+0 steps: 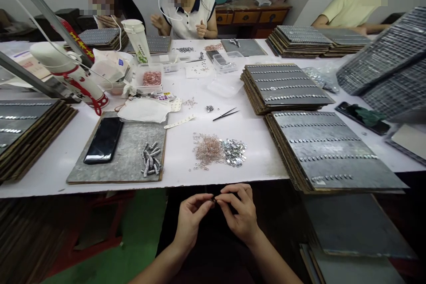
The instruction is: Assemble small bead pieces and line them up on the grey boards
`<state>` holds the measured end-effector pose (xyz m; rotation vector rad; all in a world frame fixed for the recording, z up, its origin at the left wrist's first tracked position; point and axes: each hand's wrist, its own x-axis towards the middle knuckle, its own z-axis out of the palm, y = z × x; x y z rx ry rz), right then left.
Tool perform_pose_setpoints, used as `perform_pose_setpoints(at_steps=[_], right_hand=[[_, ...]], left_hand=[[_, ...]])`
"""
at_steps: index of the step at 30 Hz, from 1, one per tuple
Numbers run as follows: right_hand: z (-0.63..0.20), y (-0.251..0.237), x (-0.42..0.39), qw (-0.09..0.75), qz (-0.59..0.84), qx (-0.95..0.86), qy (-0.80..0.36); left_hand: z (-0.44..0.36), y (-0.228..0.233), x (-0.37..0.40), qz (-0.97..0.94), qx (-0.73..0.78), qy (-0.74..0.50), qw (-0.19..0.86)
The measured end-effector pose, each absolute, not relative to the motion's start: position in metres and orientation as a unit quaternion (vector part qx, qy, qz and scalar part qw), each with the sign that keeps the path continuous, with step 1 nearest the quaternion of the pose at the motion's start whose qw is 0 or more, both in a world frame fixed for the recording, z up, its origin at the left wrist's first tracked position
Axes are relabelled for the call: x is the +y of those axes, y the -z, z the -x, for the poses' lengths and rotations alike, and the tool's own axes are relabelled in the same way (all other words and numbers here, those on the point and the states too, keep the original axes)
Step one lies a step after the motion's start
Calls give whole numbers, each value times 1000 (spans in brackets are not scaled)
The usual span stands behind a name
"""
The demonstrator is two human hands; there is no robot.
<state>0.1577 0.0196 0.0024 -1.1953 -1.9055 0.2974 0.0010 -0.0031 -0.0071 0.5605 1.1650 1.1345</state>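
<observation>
My left hand point(192, 221) and my right hand point(240, 213) meet below the table's front edge, over my lap. Their fingertips pinch a tiny dark part point(214, 200) between them; it is too small to identify. On the white table point(259, 159) just ahead lies a pile of small pink rings point(208, 148) beside a pile of silver discs point(234, 150). Black tweezers point(226, 114) lie further back. A cluster of small metal cylinders point(150, 159) rests on a grey board point(128, 151) at the left, next to a black phone point(104, 140).
Stacks of grey boards with rows of silver parts stand at right point(328, 151), point(284, 86) and left point(23, 128). A lamp point(66, 71), plastic tubs and a bottle point(138, 40) crowd the back left. Three other people sit at the table's far side.
</observation>
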Motion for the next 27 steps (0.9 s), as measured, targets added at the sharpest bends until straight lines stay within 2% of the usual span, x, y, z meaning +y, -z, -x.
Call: perform_pose_setpoints(at_steps=[6, 18, 27], right_hand=[[-156, -4, 17, 435, 481, -752, -115], [-154, -1, 18, 377, 487, -777, -131], [-153, -2, 21, 376, 483, -773, -169]], left_hand=[[-2, 7, -3, -244, 501, -497, 665], [0, 10, -4, -259, 519, -498, 645], [1, 10, -4, -270, 507, -505, 644]])
